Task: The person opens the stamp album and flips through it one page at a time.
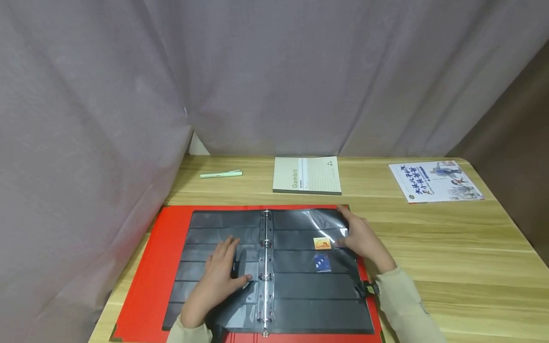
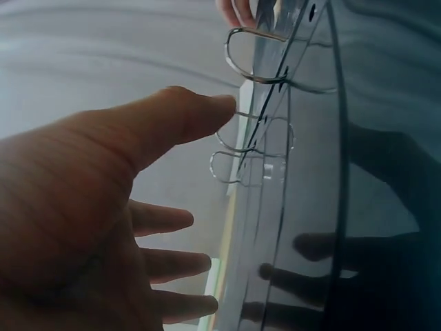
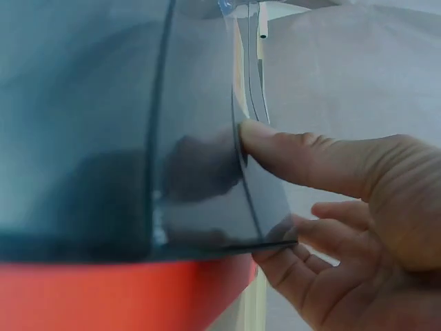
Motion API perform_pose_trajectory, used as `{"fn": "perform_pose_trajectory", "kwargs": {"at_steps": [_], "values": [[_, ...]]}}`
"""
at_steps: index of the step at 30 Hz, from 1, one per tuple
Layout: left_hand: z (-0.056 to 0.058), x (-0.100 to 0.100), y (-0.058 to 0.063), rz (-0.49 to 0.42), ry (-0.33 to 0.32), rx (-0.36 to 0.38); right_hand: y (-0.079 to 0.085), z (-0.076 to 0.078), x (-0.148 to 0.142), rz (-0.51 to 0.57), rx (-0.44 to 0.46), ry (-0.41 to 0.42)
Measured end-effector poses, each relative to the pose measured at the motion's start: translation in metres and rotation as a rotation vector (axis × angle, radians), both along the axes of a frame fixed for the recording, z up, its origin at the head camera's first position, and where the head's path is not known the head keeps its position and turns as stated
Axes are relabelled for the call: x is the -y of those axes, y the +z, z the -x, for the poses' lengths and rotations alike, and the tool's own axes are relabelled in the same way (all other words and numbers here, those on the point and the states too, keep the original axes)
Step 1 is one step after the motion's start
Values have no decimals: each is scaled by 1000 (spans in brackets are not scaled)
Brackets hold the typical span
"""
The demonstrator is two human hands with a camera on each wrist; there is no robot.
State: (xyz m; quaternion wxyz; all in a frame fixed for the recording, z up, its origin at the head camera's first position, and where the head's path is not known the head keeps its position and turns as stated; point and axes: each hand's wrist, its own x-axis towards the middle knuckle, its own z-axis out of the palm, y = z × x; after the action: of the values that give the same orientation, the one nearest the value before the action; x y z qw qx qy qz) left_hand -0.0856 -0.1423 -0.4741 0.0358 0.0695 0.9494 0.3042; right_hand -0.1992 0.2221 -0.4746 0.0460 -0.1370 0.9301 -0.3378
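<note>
A red ring binder lies spread out in the head view, with black pocket pages on both sides of its metal rings. On the right-hand black pocket page sit an orange-yellow stamp and, below it, a blue stamp. My right hand pinches that page's outer edge near the top, thumb on its face and fingers beneath, as the right wrist view also shows. My left hand hovers low over the left-hand black page, fingers spread and holding nothing.
Behind the binder on the wooden table lie a light green pen, a pale notebook and, at the far right, a white illustrated book. Grey curtains hang along the back and left.
</note>
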Motion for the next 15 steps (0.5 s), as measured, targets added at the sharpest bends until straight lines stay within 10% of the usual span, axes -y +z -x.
{"fn": "perform_pose_trajectory", "kwargs": {"at_steps": [15], "values": [[-1,-2,-3,0,-36,93,3,-14,-13,143,-47,106]]}}
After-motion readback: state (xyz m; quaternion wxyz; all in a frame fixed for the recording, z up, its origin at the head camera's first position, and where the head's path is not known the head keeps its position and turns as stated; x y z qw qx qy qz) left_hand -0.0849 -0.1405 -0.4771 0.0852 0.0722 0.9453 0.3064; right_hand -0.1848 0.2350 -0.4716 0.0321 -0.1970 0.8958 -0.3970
